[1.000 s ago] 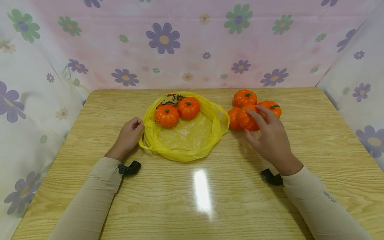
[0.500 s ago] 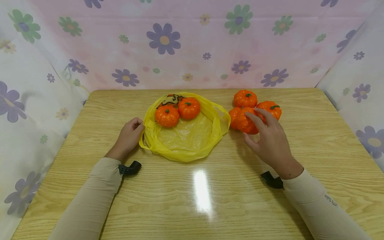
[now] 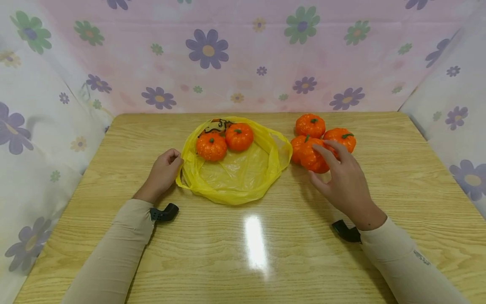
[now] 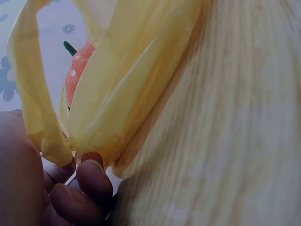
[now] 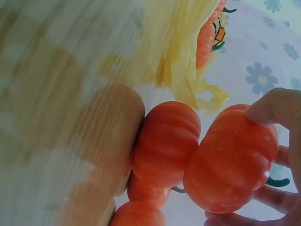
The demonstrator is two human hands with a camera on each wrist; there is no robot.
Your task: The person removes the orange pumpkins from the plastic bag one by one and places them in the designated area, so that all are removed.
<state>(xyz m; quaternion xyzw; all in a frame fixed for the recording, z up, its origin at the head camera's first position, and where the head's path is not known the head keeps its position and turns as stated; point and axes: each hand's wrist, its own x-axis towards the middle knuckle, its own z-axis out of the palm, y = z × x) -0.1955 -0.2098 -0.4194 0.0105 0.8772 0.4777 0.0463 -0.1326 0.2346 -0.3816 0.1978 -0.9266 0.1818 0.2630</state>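
My left hand (image 3: 161, 173) pinches the left edge of a yellow plastic bag (image 3: 235, 196), which lies spread with its mouth facing up. Inside, at the back, sit two small orange pumpkins, a speckled one (image 3: 211, 147) and a smoother one (image 3: 239, 137). My right hand (image 3: 343, 181) holds another small pumpkin (image 5: 230, 165), fingers and thumb around it, its green stem toward the palm in the right wrist view. Behind it on the table are three more: a left pumpkin (image 5: 167, 141), a back pumpkin (image 3: 309, 125) and a right pumpkin (image 3: 340, 138).
A cartoon face print (image 3: 216, 126) shows at the back inside of the bag. The wood-grain table (image 3: 212, 253) ends at flower-patterned cloth (image 3: 243, 63) at the back and sides. A dark wrist camera (image 3: 165, 212) juts from the left cuff.
The pumpkin in my right hand has come slightly toward me and turned, uncovering the stem of the pumpkin behind it. My left hand and the bag stay as they were.
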